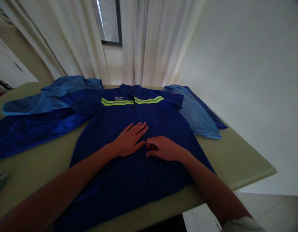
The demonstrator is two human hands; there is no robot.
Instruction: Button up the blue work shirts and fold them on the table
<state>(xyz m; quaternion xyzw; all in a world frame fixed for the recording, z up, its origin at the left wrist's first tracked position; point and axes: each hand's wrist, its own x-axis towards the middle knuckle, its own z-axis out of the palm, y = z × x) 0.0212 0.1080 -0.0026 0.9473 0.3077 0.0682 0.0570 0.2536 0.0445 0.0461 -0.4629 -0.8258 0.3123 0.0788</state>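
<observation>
A dark blue short-sleeved work shirt [110, 180] lies spread front up, its collar at the far end. Yellow-green reflective bands [149, 100] cross its chest, with a pale logo above the left one. My left hand [129, 140] rests flat on the middle of the shirt, fingers stretched out and holding nothing. Beside it, my right hand [165, 148] is loosely closed at the front placket, fingers curled and thumb low on the fabric. Whether cloth is caught in its curled fingers is hidden. The two hands almost touch.
Light and dark blue garments lie at the left [42, 124] and right [194, 116], partly beneath the shirt's sleeves. All rest on a greenish table [243, 158]. Pale curtains [156, 38] hang behind it, and a white wall [255, 80] stands at the right.
</observation>
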